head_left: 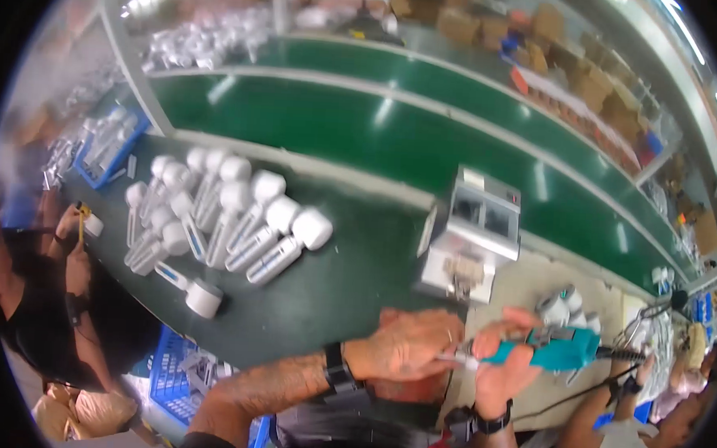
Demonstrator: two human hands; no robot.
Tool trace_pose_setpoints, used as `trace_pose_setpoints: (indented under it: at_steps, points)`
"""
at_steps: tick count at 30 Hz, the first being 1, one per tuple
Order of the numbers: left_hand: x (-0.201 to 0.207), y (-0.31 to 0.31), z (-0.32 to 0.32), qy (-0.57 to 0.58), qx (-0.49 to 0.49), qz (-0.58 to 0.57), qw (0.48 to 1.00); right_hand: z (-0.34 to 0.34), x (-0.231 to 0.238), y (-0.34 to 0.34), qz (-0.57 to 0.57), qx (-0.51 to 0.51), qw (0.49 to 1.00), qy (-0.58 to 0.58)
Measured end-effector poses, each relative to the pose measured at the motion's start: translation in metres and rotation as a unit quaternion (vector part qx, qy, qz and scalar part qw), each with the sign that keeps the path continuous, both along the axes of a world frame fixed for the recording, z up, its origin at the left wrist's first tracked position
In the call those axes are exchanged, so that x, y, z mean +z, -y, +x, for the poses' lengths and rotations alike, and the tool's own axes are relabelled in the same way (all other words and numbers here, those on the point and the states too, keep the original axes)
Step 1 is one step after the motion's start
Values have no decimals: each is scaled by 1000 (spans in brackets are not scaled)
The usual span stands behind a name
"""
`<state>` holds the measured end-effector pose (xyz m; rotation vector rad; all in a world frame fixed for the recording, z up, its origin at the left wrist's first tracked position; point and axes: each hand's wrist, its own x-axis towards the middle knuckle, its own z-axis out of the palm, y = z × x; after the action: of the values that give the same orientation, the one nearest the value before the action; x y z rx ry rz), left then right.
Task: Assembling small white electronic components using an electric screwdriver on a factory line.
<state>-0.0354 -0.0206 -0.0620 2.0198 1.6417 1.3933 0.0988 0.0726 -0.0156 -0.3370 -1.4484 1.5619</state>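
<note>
My right hand (504, 363) grips a teal electric screwdriver (559, 349) that lies roughly level, its cable end pointing right. My left hand (407, 345) is closed around a small part at the screwdriver's tip, with the fingers hiding most of it. Both wrists wear black bands. The hands meet low over the near edge of the dark green work table (331, 287), just in front of a small grey machine (475, 234).
A pile of several white wand-shaped devices (225, 213) lies on the table to the left, one more (193, 288) apart near the edge. A blue crate (174, 376) sits below. Other people work at my left (63, 290) and right (649, 401). A green conveyor (395, 137) runs behind.
</note>
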Motion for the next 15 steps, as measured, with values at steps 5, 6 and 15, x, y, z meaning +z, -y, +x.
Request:
trace_pose_setpoints:
  at_steps: [5, 6, 15]
  points:
    - [2, -5, -8, 43, -11, -9, 999, -12, 12, -6, 39, 13, 999, 19]
    - [0, -8, -8, 58, -24, -10, 998, -14, 10, -11, 66, 20, 998, 12]
    - [8, -7, -2, -5, 22, -67, 998, -11, 23, -4, 33, -8, 999, 31]
